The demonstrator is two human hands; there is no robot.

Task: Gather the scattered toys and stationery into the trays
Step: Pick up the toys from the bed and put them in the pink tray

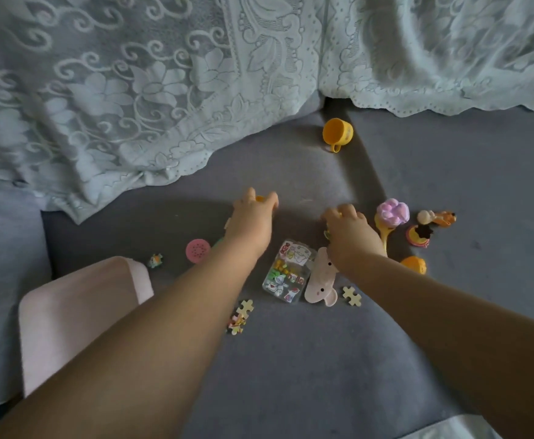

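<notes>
Toys scattered on grey sofa seat: yellow cup [337, 133] far back near lace cover [132, 90], clear sticker box [287, 270], puzzle pieces [241, 316], pink plush [321, 280]. Left hand [253, 213] curled round small yellow piece [260, 199]. Right hand [349, 229] curled; what it holds, cannot tell. Pink tray [78, 312] near left. Judged light: pinch puzzle pieces by edges, box by sides, slippery plastic.

left arm: stretched far, bare | left hand [253, 213]: palm down, fingers curled, pinching something small | right arm: stretched far | right hand [351, 232]: palm down, fingers bent, grip unclear
</notes>
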